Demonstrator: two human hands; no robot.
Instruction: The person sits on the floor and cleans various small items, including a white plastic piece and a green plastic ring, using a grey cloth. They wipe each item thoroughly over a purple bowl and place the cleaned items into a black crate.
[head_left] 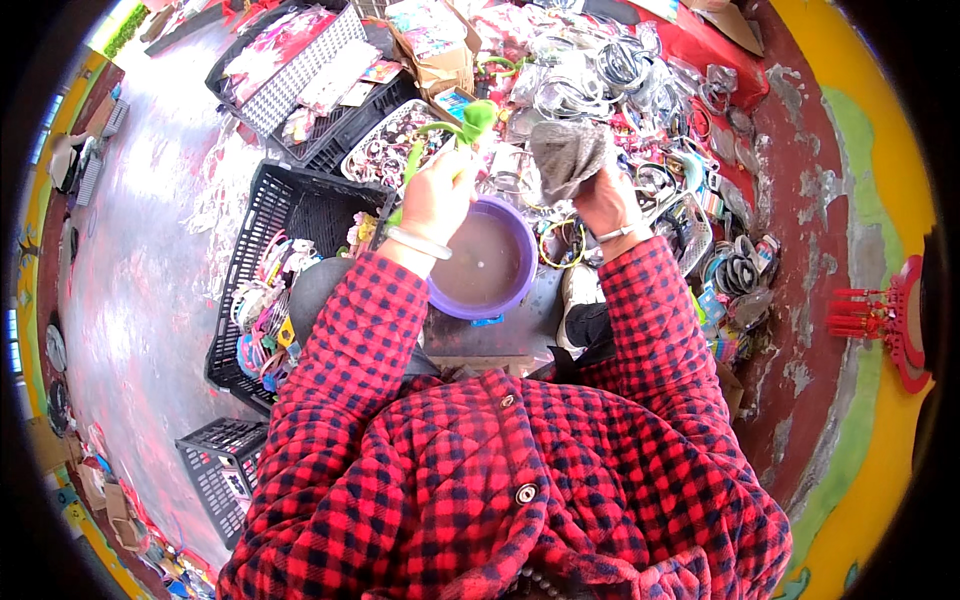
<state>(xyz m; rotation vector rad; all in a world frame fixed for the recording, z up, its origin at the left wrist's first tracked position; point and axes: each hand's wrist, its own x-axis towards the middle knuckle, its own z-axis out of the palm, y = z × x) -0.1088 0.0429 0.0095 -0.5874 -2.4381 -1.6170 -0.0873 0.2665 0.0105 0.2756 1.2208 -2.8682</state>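
Note:
My left hand (440,197) is closed around a bright green headband (478,119) with a leaf-like green piece standing up at its top. In my right hand (608,203) is a wrinkled grey cloth (567,158), raised to about the same height. The two hands are apart, and the cloth does not touch the headband. Between and below them stands a purple basin (533,256) of cloudy brownish water, with a small white spot on its surface. My forearms hide part of what lies at either side.
A black plastic crate (236,290) of colourful headbands stands left of the basin. Beyond it are a white tray (352,165) of small accessories, another black crate (285,120) and a cardboard box (445,70). Headbands in clear bags (570,95) pile up ahead and right.

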